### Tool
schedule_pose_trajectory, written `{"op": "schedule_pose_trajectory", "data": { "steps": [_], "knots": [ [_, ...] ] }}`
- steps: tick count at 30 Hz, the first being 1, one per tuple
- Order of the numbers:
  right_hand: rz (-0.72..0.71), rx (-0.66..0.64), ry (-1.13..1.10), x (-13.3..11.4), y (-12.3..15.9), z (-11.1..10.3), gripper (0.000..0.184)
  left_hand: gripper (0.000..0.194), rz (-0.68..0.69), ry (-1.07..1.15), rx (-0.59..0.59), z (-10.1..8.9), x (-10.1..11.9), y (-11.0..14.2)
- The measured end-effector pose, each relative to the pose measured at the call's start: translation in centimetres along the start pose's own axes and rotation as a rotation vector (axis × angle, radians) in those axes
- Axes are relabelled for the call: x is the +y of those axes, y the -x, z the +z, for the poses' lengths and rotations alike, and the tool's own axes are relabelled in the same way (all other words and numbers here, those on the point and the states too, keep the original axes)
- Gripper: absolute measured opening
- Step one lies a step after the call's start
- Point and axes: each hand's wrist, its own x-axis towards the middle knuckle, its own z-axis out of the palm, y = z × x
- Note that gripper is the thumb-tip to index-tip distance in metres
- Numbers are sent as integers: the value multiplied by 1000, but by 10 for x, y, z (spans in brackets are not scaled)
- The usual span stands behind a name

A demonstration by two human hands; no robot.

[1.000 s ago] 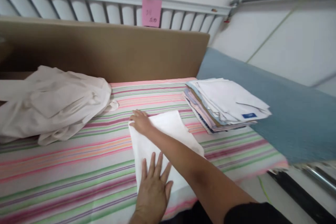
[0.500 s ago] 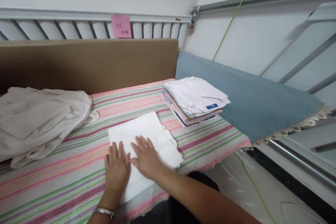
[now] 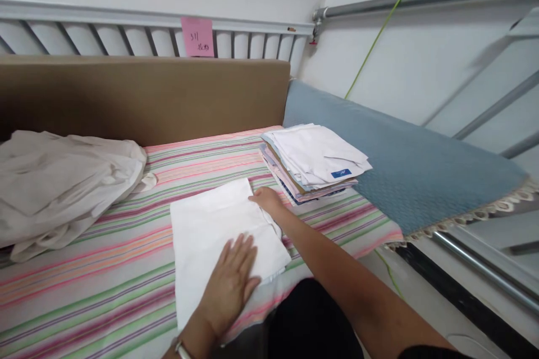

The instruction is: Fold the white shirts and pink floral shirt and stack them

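White cloth point(image 3: 210, 219), folded in layers, lying flat on a striped cover point(image 3: 122, 275).
Left hand point(image 3: 229, 283) rests palm down on the cloth's near part, fingers outstretched and grasping nothing; right hand point(image 3: 268, 202) is at its far right edge, thumb on the fabric and fingers curled, though whether they pinch the edge cannot be told. Just beyond that hand, to the right, sits a stack of folded fabrics point(image 3: 318, 151), its white top piece bearing a blue label point(image 3: 341, 173); crumpled off-white fabric point(image 3: 67, 179) lies well apart at the left, in front of a brown panel point(image 3: 168, 98).
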Motion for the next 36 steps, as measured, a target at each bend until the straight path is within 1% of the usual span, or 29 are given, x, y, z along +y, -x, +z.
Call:
{"op": "schedule_pose_trajectory", "data": {
  "steps": [3,7,10,13,16,18,19,20,21,23,24,25,26,27,30,33,36],
  "knots": [
    [0,11,-20,1,-10,6,15,57,100,94,-102,3,13,-9],
    [-72,40,-50,3,-14,9,14,60,184,166,-222,5,10,-9],
    [-98,60,-33,4,-15,13,14,60,197,196,-248,8,7,-8],
    [-118,72,-10,3,-14,15,12,60,196,213,-248,9,9,-9],
    [-104,64,-3,2,-9,12,8,61,199,239,-249,3,12,-9],
    [-70,52,-6,0,-4,6,6,60,197,257,-254,-5,7,-8],
    [-57,53,-9,-2,-1,2,6,57,167,253,-239,-9,1,-8],
    [-53,64,-11,-3,2,-1,8,53,102,233,-199,-13,-6,-7],
    [-52,81,-17,-5,5,-4,11,50,0,196,-135,-16,-14,-6],
    [-45,116,-37,-9,8,-8,16,46,-258,87,25,-17,-31,-7],
    [-33,128,-48,-11,8,-9,17,44,-351,34,83,-15,-38,-8],
    [-14,135,-60,-13,6,-9,18,43,-396,-11,111,-12,-42,-10],
    [9,139,-69,-14,2,-8,18,43,-397,-49,111,-9,-43,-13],
    [34,143,-76,-15,-3,-6,19,44,-369,-79,96,-4,-41,-16],
    [75,152,-95,-16,-20,-1,22,48,-259,-132,49,11,-28,-24],
    [55,135,-124,-14,-35,3,19,52,-221,-140,16,22,-18,-26],
    [19,132,-145,-12,-43,7,15,54,-235,-116,-11,25,-20,-23]
  ]
}}
